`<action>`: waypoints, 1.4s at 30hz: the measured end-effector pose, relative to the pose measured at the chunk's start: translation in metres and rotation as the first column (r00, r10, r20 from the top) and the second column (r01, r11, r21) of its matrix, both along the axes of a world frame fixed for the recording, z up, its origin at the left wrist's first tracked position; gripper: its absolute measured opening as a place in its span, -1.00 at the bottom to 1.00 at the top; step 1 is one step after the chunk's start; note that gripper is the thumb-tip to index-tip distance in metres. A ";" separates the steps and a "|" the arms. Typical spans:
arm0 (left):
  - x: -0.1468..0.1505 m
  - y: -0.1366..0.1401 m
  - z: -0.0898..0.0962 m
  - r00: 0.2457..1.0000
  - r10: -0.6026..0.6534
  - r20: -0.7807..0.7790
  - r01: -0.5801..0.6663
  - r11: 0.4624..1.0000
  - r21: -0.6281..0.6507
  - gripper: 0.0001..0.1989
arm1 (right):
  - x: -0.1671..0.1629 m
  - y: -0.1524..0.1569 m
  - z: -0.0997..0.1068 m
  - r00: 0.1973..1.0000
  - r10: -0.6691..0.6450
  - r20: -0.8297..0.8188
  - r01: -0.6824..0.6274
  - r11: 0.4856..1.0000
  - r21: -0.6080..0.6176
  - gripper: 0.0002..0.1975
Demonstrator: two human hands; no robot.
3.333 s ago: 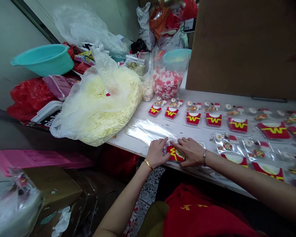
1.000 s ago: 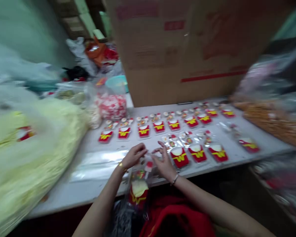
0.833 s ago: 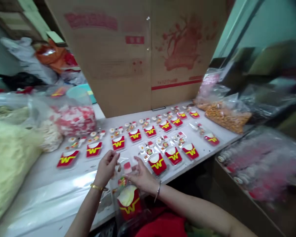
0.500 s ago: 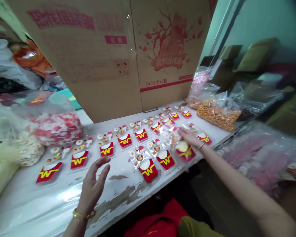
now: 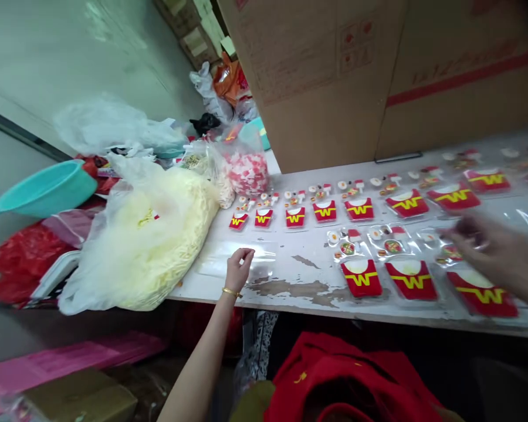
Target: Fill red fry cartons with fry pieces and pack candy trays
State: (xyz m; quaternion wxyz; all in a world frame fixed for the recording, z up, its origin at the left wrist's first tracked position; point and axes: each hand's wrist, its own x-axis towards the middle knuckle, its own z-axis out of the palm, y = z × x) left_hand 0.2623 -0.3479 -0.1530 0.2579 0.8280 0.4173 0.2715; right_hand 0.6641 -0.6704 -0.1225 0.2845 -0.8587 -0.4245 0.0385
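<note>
My left hand, a gold bracelet at its wrist, is over a clear plastic film lying flat on the table. Its fingers are curled with the tips pressed together; what they hold, if anything, is hidden. On the right, my right hand is smeared by motion, above a clear pack with a red fries pocket marked with a yellow W. Another red fries pocket lies to its left. Small toy-like food pieces, such as a fried egg and a round pizza-like piece, sit above the pockets.
A back row of similar packs, including a red pocket, runs before a large cardboard box. A big bag of pale yellow pieces stands left, beside a bag of pink-and-white pieces and a teal basin.
The view has swung left, bringing in the yellow bag and basin. My left hand has moved left to the plastic film, its fingers now closed together. My right hand stays near the front-row packs.
</note>
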 end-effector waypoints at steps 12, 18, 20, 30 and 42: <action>0.026 -0.004 -0.037 0.902 -0.020 -0.430 0.061 0.995 0.083 -0.83 | -0.142 0.095 -0.011 0.691 0.587 -0.422 -0.701 0.687 -0.191 -0.30; 0.025 -0.019 -0.039 0.930 -0.123 -0.346 0.136 0.991 0.012 -0.82 | -0.120 0.119 -0.016 0.544 0.838 0.033 -0.792 0.527 -0.308 0.20; 0.027 -0.031 -0.041 0.930 -0.171 -0.326 0.182 0.983 0.002 -0.82 | -0.114 0.129 -0.021 0.430 0.900 0.076 -0.832 0.427 -0.355 0.23; 0.031 -0.049 -0.039 0.940 -0.234 -0.249 0.221 0.972 -0.080 -0.82 | -0.155 0.144 -0.019 0.390 0.911 0.134 -0.854 0.413 -0.316 -0.01; 0.036 -0.048 -0.016 0.865 -0.461 -0.200 0.442 0.887 -0.134 -0.75 | -0.178 0.150 -0.027 0.481 0.870 0.109 -0.780 0.482 -0.399 0.13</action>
